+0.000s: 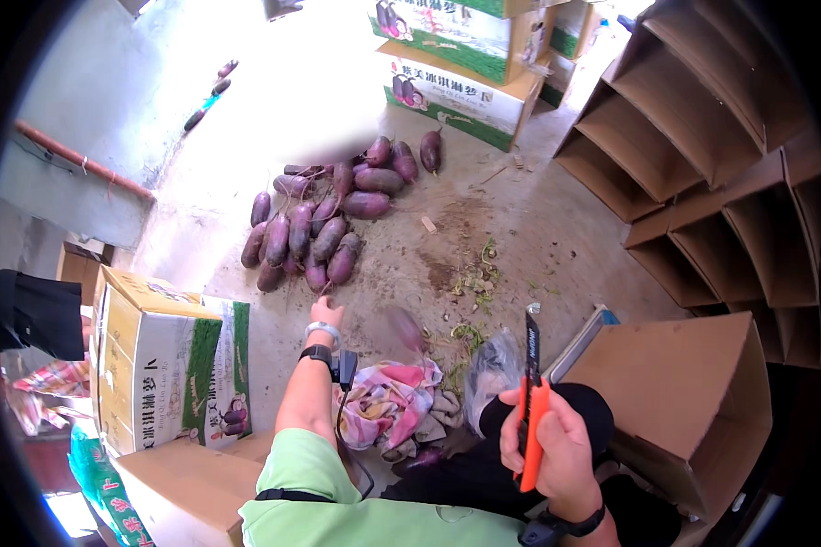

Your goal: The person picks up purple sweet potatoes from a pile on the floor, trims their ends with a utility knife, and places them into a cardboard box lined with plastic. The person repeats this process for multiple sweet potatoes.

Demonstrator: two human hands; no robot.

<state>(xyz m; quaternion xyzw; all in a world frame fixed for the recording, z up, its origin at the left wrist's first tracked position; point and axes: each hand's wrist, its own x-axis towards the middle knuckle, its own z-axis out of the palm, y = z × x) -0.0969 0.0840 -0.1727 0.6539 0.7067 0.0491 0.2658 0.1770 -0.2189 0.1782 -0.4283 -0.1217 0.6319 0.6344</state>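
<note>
My left hand [327,314] reaches to the near edge of a pile of purple radishes [299,229]. Its fingers look curled together by the thin root of the nearest radish [316,273]; whether they grip that root is not clear. A single radish [405,328], smeared by motion, is to the right of this hand and apart from it. In my right hand [561,447] is a utility knife [536,430] with an orange handle and a long black upper part, pointing away from me. Beside my legs are a pink and yellow patterned cloth [383,401] and a clear plastic bag [494,372].
Printed cartons stand at the left [169,374] and are stacked at the back [452,96]. Open brown boxes [675,118] are piled at the right, with another open box [675,383] nearer. Leafy scraps [472,283] and dirt lie on the floor. Another person's dark sleeve [41,314] shows far left.
</note>
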